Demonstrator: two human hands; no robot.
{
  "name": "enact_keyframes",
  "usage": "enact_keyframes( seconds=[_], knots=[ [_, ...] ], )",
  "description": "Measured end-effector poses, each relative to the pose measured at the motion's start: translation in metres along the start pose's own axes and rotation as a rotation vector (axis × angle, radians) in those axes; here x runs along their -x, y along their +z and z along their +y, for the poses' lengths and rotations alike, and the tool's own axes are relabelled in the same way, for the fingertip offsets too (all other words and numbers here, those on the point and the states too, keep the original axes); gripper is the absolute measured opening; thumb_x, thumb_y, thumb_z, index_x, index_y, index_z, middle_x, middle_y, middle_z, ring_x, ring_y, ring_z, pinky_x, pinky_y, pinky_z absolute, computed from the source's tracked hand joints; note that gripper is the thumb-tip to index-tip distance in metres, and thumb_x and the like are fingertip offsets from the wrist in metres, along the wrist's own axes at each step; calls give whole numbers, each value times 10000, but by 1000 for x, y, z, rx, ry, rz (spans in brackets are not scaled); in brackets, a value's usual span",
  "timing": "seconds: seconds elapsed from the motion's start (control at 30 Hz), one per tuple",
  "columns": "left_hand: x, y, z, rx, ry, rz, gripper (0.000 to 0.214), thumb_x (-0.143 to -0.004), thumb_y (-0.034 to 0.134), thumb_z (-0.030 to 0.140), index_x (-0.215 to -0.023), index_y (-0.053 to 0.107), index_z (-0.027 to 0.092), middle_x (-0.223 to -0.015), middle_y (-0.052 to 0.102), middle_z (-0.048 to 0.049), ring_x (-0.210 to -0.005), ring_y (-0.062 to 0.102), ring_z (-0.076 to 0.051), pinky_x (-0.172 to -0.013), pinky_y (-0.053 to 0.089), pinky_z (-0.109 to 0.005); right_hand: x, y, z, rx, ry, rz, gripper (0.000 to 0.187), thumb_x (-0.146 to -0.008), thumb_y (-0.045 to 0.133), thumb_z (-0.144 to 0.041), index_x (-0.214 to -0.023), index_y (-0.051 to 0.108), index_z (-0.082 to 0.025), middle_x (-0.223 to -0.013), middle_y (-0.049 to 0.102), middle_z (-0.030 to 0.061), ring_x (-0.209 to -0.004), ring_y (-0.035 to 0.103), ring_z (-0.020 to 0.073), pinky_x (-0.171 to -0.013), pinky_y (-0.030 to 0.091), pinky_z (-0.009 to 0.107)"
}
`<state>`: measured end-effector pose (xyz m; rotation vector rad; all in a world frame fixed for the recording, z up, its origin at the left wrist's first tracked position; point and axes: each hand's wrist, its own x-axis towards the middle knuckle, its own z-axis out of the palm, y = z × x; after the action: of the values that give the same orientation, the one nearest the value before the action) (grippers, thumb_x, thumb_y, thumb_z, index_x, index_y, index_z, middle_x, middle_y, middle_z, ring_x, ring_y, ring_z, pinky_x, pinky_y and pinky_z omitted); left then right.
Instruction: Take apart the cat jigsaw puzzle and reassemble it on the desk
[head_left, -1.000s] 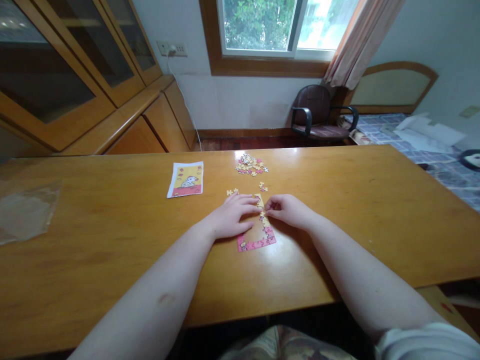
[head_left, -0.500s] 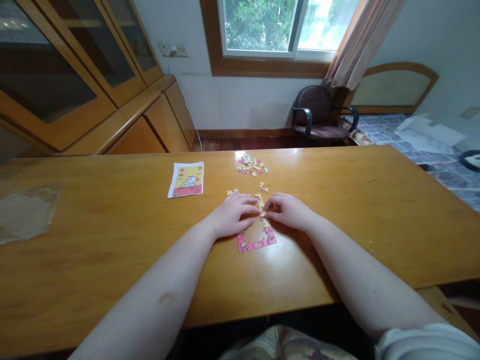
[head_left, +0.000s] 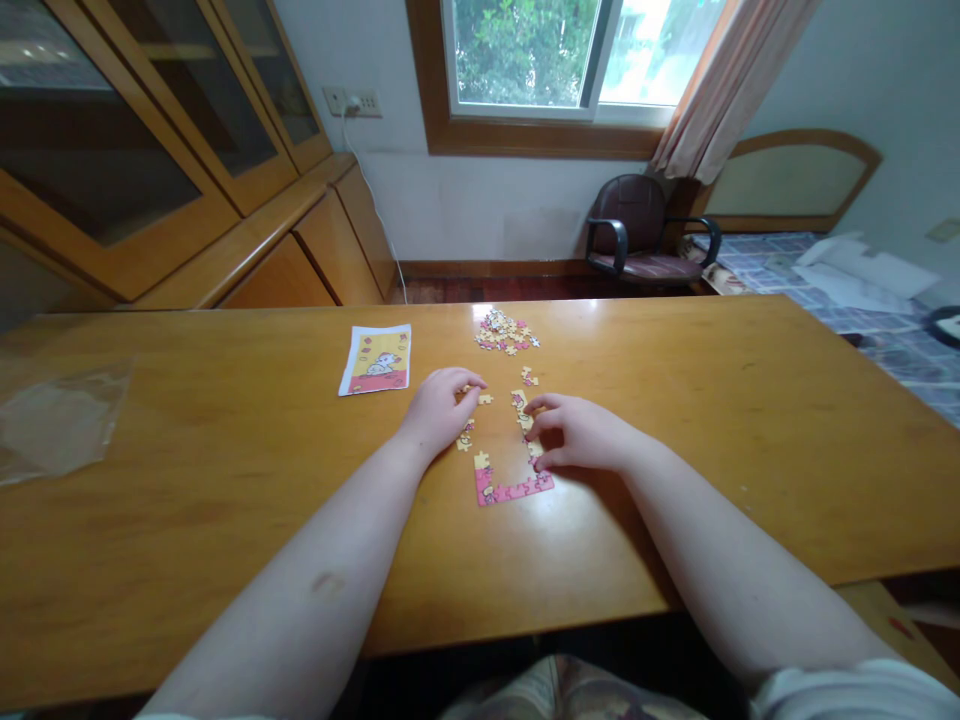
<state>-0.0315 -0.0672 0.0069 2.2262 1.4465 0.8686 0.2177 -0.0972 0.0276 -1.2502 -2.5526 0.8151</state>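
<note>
Inspection of the work area: a partly built jigsaw puzzle border (head_left: 514, 489) lies on a wooden counter (head_left: 675, 420), directly in front of the person. Its pink bottom edge is joined, with a short pink-and-yellow corner run rising at the left. A column of yellow pieces (head_left: 525, 425) stands along the right side, and a few separate pieces (head_left: 466, 438) sit above the left corner.

Left hand (head_left: 439, 410): lies on the counter just left of the column, fingers (head_left: 465, 385) curled downward beside a loose yellow piece (head_left: 485, 398). Whether they grip a piece cannot be determined — the hand hides that area.

Right hand (head_left: 577, 433): rests over the right column, fingers (head_left: 544, 405) slightly spread and unclenched, with the fingertips and thumb touching its pieces. No grasped piece is visible.

Beyond the hands, a small cluster of pieces (head_left: 529, 376) lies near the column, and a larger loose pile (head_left: 502, 331) sits toward the far edge. A printed picture card (head_left: 375, 360) showing a cartoon animal on yellow and red lies left of the pile. A clear plastic bag (head_left: 60, 420) lies flat near the left end of the counter.

Background: glass-fronted wooden cabinet (head_left: 120, 130), window (head_left: 525, 60), dark office chair (head_left: 630, 225).
</note>
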Motion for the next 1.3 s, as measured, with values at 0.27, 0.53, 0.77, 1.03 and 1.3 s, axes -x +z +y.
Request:
enact_keyframes(
  seconds=[0.27, 0.53, 0.77, 1.03, 1.3],
  knots=[
    [-2, -1, -3, -1, -54, -1, 220, -855, 486, 265, -895, 695, 210, -983, 716, -42, -1006, 623, -226, -943, 466, -377, 2, -3, -10, 97, 6, -18, 299, -708, 784, -387, -971, 746, -251, -1250, 610, 61, -1010, 644, 245, -907, 478, 342],
    [-3, -3, -3, -9, -122, 19, 217, -852, 503, 280, -902, 700, 202, -987, 713, -53, -989, 630, -236, -940, 479, -376, 3, -4, -11, 121, -21, -11, 312, -718, 772, -416, -970, 727, -238, -1159, 647, 68, -984, 641, 240, -879, 473, 326],
    [-4, -6, -9, -75, -125, 11, 210, -843, 516, 251, -915, 710, 217, -977, 718, -46, -971, 626, -234, -911, 488, -384, 1, -4, -4, 170, 32, 114, 218, -877, 619, -367, -986, 688, -192, -1046, 666, 93, -962, 631, 217, -889, 459, 316],
    [-3, -5, -7, -219, -7, -153, 204, -842, 569, 330, -917, 740, 246, -959, 723, -39, -946, 605, -249, -877, 466, -400, -5, 0, 2, 197, 90, 280, 193, -913, 547, -307, -958, 688, -182, -1003, 672, 80, -902, 622, 193, -828, 452, 289],
    [-3, -3, -7, -261, -26, -173, 210, -845, 548, 328, -906, 734, 250, -947, 730, -40, -930, 610, -244, -862, 467, -386, -6, 0, 8, 197, 186, 387, 210, -926, 523, -322, -917, 688, -194, -968, 681, 65, -913, 617, 194, -830, 439, 282]
  ],
)
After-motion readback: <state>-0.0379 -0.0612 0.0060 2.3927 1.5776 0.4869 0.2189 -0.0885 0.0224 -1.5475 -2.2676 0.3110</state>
